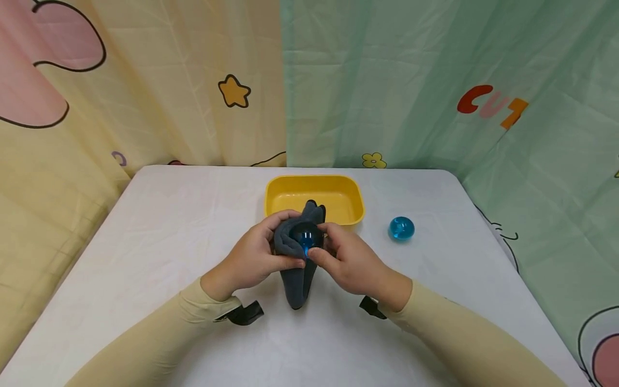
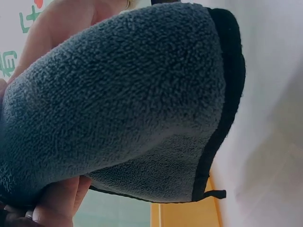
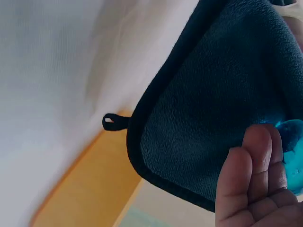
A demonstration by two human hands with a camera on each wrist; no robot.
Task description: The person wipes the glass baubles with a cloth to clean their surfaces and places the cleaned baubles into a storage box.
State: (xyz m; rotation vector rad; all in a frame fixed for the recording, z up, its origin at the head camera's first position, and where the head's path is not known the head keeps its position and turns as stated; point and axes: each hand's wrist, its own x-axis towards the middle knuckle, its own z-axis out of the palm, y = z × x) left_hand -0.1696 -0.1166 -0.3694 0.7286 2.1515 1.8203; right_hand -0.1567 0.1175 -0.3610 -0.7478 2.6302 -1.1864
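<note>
My left hand (image 1: 253, 255) grips a dark grey cloth (image 1: 294, 285) with black edging, its thumb in front and its fingers behind. A clear blue ball (image 1: 307, 236) sits against a fold of that cloth, and my right hand (image 1: 355, 258) pinches it between thumb and fingers. In the left wrist view the cloth (image 2: 132, 94) hangs folded over the left hand and hides most of the fingers. The right wrist view shows part of the blue ball (image 3: 293, 156) behind the right fingers (image 3: 258, 151), with the cloth (image 3: 203, 104) spread beyond.
A yellow plastic tub (image 1: 345, 201) stands just behind the hands, partly covered by the cloth in the head view. To its right, a second blue ball (image 1: 401, 229) lies on the white table (image 1: 159, 236). Printed curtains (image 1: 377, 70) hang behind the table and along its sides.
</note>
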